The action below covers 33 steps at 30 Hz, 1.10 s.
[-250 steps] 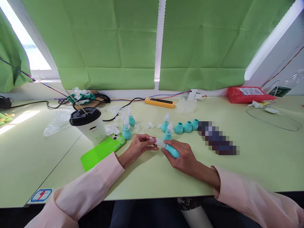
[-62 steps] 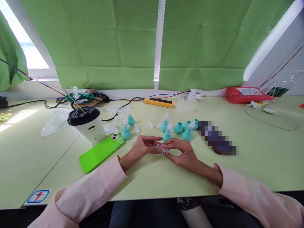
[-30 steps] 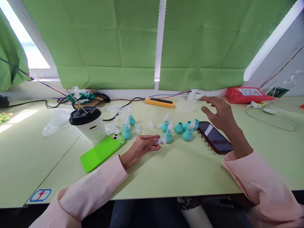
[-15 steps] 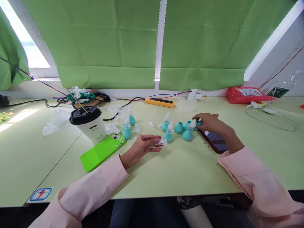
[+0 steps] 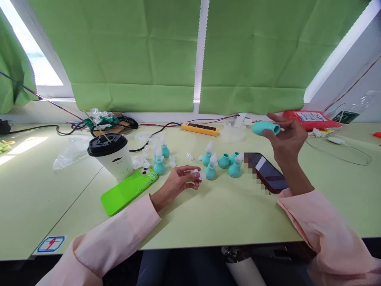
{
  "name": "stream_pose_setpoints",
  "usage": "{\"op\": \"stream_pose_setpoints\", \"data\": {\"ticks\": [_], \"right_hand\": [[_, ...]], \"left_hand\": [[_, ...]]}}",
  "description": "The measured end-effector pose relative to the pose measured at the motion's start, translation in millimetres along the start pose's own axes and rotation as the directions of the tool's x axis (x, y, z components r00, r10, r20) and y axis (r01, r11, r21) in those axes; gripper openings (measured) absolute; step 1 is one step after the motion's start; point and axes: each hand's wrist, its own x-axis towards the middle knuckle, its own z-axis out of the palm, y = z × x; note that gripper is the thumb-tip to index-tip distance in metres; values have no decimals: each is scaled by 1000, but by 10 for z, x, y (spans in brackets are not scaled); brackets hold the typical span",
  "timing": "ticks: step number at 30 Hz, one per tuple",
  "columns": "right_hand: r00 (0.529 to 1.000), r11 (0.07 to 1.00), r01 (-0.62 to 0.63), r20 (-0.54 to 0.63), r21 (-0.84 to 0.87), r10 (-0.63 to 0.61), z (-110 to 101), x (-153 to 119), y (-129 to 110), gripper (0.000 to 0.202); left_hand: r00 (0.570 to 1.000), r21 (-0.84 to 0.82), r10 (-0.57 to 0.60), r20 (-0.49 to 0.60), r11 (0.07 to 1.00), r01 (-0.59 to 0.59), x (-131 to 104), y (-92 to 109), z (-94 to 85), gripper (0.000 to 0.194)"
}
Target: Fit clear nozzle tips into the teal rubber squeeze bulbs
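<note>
My right hand (image 5: 287, 137) is raised above the table, pinching a teal rubber bulb (image 5: 263, 128) by its neck, its open mouth facing right. Low over the table, my left hand (image 5: 183, 180) is closed on a small translucent plastic tip (image 5: 202, 175). Just beyond the left hand stands a teal bulb (image 5: 210, 172) fitted with a clear nozzle. Another nozzled bulb (image 5: 235, 169) stands to its right. Behind them are open-necked bulbs, one of them a bare bulb (image 5: 224, 161). More nozzled bulbs, including this one (image 5: 159, 166), stand left of centre.
A lidded paper cup (image 5: 114, 159) with a stick stands at the left by a green phone case (image 5: 129, 192). A dark phone (image 5: 272, 174) lies under my right forearm. At the back are a yellow power strip (image 5: 200, 128) and a red package (image 5: 312, 120).
My right hand has lifted a teal bulb off the table, up and to the right, and tilted it sideways. My left hand has shifted slightly left, turning the plastic tip.
</note>
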Motion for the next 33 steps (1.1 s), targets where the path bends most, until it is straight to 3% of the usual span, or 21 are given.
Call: {"op": "stream_pose_setpoints", "data": {"ticks": [2, 6, 10, 12, 20, 24, 30, 33], "right_hand": [[997, 984, -48, 71, 171, 36, 90, -104, -210, 18], [952, 976, -88, 306, 201, 23, 272, -448, -597, 19], [856, 971, 223, 461, 81, -235, 404, -789, -771, 23], [806, 955, 296, 530, 23, -263, 449, -894, -793, 20], [715, 919, 181, 689, -350, 122, 536, -1007, -804, 24], [663, 914, 164, 727, -370, 176, 536, -1009, -795, 20], [641, 860, 267, 747, -434, 177, 547, -1005, -789, 13], [634, 833, 312, 753, -456, 175, 563, -1040, -763, 11]], "left_hand": [[1000, 13, 21, -11, 1000, -20, 4, 1, -8, 34], [998, 7, 50, -49, 999, -49, 21, 16, -39, 32], [990, 7, 106, -96, 994, -106, 38, 44, -77, 25], [988, 15, 130, -83, 991, -129, 33, 58, -78, 22], [989, 193, 29, 144, 980, -56, -80, 115, 67, 28], [987, 249, 50, 156, 964, -88, -86, 105, 86, 28], [985, 397, 54, 161, 911, -115, -98, 61, 97, 30], [987, 541, 117, 106, 826, -156, -128, 41, 142, 28]]}}
